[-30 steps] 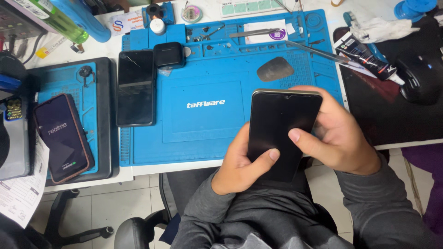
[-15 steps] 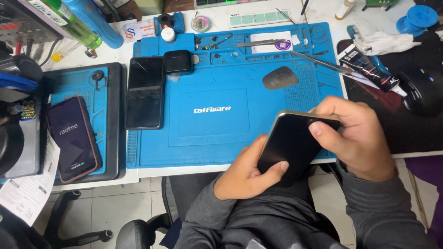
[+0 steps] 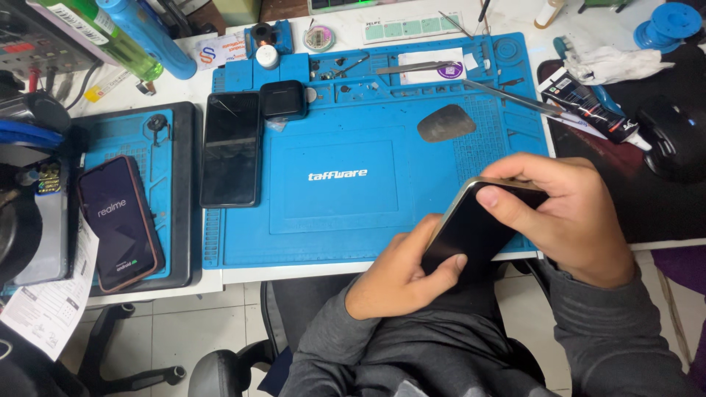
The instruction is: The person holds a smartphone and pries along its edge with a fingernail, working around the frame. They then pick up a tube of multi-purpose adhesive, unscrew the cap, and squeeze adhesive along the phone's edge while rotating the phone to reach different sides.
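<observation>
- both hands grasp one dark smartphone [image 3: 471, 231], tilted on its long edge over the near edge of the surface, its pale metal rim turned up.
- the left hand [image 3: 401, 276] clasps the phone's lower end from beneath, thumb pressed on the dark glass.
- the right hand [image 3: 566, 217] wraps over the phone's upper end, fingers curled across the top edge, thumb on the glass.
- under and beyond the hands lies a blue work mat [image 3: 331, 191] on the white surface [image 3: 287, 272].
- just beyond the right hand on the mat rests a grey oval pad [image 3: 446, 123], and farther off a long pair of metal tweezers [image 3: 507, 94].
- well to the left of the left hand a second dark phone [image 3: 232, 149] lies flat on the mat, a small black case [image 3: 283, 100] touching its far corner.
- farther left still, a third phone with a lit screen [image 3: 120, 223] lies on a smaller blue mat [image 3: 165, 169].
- to the right of the right hand, beyond it, a black tube [image 3: 592, 104] lies on a dark pad, near a black mouse [image 3: 673, 140].
</observation>
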